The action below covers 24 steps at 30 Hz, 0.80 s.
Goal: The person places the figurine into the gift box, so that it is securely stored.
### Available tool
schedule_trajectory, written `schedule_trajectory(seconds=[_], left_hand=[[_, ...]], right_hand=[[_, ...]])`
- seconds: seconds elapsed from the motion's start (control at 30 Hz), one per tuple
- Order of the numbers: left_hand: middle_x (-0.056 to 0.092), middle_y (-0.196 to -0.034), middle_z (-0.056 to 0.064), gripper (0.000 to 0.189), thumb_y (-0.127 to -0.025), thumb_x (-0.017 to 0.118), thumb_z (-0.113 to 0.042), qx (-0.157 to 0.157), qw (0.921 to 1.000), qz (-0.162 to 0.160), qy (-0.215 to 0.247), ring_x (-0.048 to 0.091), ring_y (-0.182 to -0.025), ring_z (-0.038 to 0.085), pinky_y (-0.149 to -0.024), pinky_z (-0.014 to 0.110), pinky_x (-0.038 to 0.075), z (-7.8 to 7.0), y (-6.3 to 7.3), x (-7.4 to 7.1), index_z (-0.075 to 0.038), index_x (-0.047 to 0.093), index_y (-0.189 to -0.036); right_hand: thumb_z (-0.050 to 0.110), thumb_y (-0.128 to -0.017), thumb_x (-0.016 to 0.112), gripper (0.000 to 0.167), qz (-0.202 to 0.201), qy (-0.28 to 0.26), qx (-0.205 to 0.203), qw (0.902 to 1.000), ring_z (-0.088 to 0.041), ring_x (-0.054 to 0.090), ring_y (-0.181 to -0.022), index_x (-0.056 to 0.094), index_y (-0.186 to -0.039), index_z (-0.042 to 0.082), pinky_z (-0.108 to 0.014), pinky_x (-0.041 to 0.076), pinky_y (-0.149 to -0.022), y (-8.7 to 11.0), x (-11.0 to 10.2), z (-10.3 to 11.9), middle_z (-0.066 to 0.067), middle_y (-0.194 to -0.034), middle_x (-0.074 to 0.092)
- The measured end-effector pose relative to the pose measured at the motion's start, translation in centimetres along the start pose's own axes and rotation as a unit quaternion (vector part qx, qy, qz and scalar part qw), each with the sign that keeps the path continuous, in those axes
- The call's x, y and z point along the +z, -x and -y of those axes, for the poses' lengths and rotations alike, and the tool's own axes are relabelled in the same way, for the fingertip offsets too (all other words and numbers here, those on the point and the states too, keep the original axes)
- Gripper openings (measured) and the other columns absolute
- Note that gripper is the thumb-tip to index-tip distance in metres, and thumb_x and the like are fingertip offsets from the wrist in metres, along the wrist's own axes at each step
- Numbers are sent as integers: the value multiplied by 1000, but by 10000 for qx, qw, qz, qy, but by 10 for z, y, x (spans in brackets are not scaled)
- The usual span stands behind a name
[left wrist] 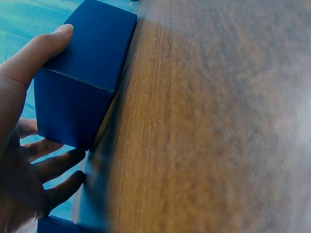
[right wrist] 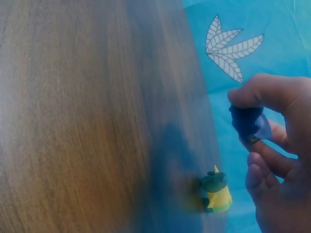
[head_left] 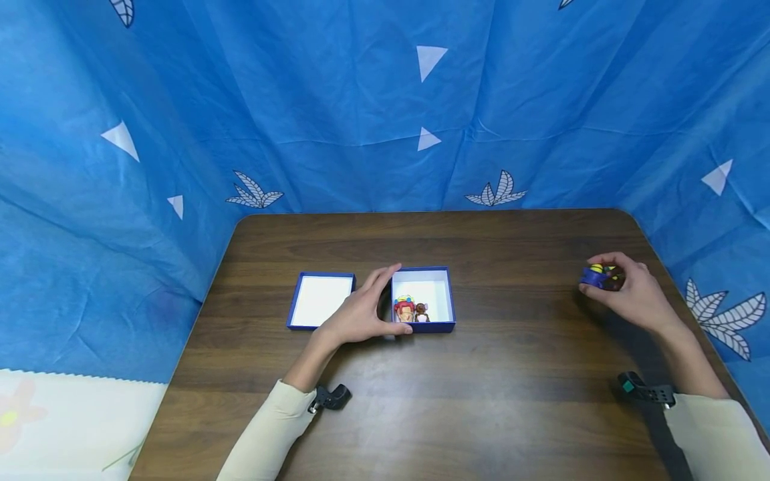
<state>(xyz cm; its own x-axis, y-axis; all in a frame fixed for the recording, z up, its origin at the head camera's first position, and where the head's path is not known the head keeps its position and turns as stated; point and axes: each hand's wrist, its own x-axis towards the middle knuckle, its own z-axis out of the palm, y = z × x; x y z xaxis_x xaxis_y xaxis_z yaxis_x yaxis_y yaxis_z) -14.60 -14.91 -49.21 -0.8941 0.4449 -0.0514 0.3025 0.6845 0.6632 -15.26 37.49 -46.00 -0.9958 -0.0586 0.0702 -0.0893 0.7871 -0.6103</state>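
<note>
My left hand (head_left: 359,314) holds a small blue box (head_left: 452,294) with a white inside, thumb on its front wall and index finger at the back left corner. Inside the box, at the front left, are a toy figurine with red hair (head_left: 405,310) and a smaller brown-haired figurine (head_left: 422,312). Far to the right, my right hand (head_left: 640,294) pinches a dark blue toy figurine (right wrist: 247,119) between thumb and fingers, raised over the table. Below that hand, a yellow and green figurine (right wrist: 219,196) stands on the table in the right wrist view.
A blue-edged box lid (head_left: 321,302) lies left of the box, white inside facing up. The brown wooden table (head_left: 481,401) ends at the right close beyond my right hand. Blue cloth (head_left: 361,100) hangs behind and at both sides.
</note>
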Motion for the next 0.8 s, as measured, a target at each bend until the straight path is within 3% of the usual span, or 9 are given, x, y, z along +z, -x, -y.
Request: schedule_trajectory(seconds=[0.2, 0.43, 0.8], left_hand=[[30, -174, -1, 125, -77, 88, -70, -17, 10000, 15, -11, 56, -145, 34, -113, 62, 52, 0, 0, -1, -40, 13, -173], [29, -175, 0, 126, -77, 88, -70, 8, 10000, 12, 10, 56, -145, 35, -113, 63, 52, -1, 1, -2, -38, 14, -173], [29, -175, 0, 125, -77, 88, -70, -37, 10000, 24, 20, 56, -145, 34, -114, 63, 52, -1, 0, -1, -40, 13, -173]], right_hand=[[22, -96, 83, 53, 24, 70, 73, 9999, -7, 49, -85, 60, -139, 2, -19, 43, -63, 0, 0, 4, -23, -116, 61], [14, -94, 84, 53, -5, -199, -100, 9998, 14, 51, -85, 59, -139, 0, -8, 47, -66, 2, 0, 4, -29, -128, 60], [4, -96, 77, 53, -211, -489, -179, 9984, 21, 51, -91, 59, -146, -1, 2, 46, -73, 5, 4, 6, -24, -134, 48]])
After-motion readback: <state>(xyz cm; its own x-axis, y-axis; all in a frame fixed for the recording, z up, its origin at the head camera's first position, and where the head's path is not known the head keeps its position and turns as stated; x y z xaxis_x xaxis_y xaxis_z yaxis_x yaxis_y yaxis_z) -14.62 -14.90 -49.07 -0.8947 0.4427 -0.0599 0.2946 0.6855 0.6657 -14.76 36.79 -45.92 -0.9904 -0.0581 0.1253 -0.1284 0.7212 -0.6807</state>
